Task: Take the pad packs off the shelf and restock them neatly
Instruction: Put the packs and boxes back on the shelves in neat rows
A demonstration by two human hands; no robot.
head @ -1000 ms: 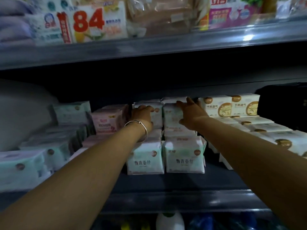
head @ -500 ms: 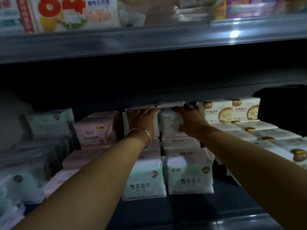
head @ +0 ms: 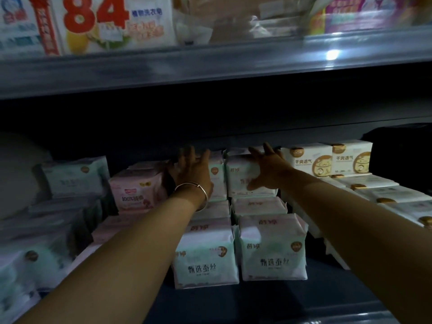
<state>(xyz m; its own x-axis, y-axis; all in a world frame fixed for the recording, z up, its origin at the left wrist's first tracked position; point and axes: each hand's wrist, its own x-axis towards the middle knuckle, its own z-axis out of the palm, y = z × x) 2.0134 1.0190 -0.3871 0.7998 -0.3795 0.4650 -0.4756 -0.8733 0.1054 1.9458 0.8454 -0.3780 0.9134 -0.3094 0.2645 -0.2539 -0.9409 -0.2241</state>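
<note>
Head view. Two columns of mint-and-white pad packs (head: 272, 249) run from the front lip of the shelf (head: 210, 307) toward its rear, along the 6-to-12 o'clock line. Each pack stands upright, printed face toward the camera, long axis vertical.

The left hand (head: 194, 171) lies with straight fingers flat against the rear pack of the left column (head: 216, 176), nothing clasped. The right hand (head: 268, 169) is spread on the rear pack of the right column (head: 240, 176), fingers over the top edge, thumb on the front face; whether it clasps the pack cannot be told. A bracelet (head: 195, 192) circles the left wrist.

At 9 o'clock of the columns stands a pink pack (head: 135, 190), with pale green packs (head: 74, 177) beyond it. At 3 o'clock stand cream packs (head: 327, 160).

The shelf interior is dark. The upper shelf (head: 210, 73) carries a bag marked "84" (head: 105, 22).
</note>
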